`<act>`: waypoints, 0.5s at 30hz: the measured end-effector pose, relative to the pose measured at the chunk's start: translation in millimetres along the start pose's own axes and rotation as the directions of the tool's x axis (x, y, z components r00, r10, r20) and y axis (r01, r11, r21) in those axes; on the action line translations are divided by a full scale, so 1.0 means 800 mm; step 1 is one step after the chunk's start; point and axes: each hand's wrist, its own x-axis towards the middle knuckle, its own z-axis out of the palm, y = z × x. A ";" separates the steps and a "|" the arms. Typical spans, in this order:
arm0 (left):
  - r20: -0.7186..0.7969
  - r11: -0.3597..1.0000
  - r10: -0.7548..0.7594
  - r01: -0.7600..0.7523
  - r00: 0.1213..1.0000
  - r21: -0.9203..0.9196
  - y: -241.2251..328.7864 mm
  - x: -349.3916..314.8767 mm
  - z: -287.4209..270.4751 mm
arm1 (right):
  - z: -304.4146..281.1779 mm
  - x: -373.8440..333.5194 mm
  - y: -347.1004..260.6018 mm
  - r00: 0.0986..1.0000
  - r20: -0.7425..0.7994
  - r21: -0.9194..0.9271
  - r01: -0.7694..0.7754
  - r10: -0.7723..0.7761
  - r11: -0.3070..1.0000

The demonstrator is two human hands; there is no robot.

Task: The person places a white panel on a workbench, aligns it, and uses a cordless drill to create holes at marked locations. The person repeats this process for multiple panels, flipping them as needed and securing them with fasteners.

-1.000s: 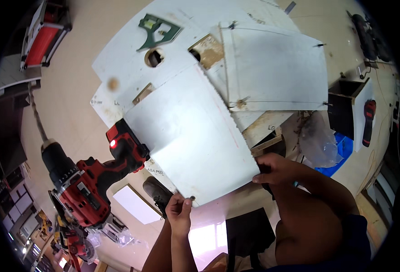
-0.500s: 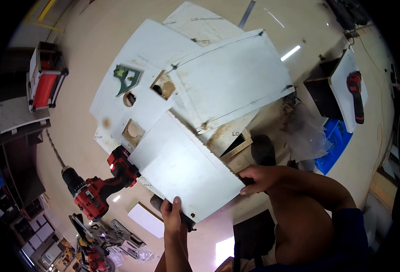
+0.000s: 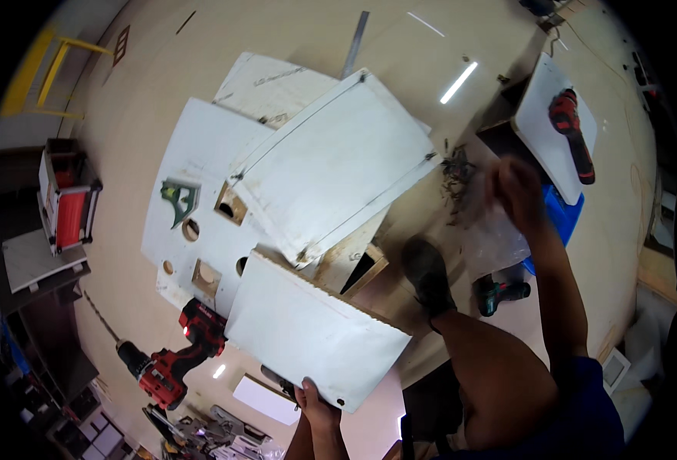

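Note:
My left hand [image 3: 319,405] grips the near edge of a white board [image 3: 312,330], its thumb lying on top. This board has one rough-cut far edge and a small dark hole in its near corner. My right hand [image 3: 516,190], off the board, is raised at the right, above a clear plastic bag [image 3: 496,244]; motion smears its fingers. A red and black cordless drill [image 3: 171,372] with a long bit lies left of the board. Beyond it, a larger white panel [image 3: 338,161] with pencil lines rests on other stacked panels.
A green tool [image 3: 179,201] lies on a cut-out panel [image 3: 200,153]. At the right are a red cordless tool [image 3: 572,134] on a white-topped box [image 3: 542,103], a blue case [image 3: 565,215], a green-black drill [image 3: 499,294] and scattered screws [image 3: 456,172]. My shoe [image 3: 424,268] stands beside the panels.
My right hand has let go of the board's right corner and swung out right and forward. My left hand keeps its hold on the board. The whole view has shifted, showing more floor beyond.

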 end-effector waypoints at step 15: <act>-0.027 0.925 0.379 -0.378 0.925 0.026 0.145 -0.083 0.134 | 0.060 0.112 0.064 0.974 -0.223 -0.224 -0.081 0.030 0.971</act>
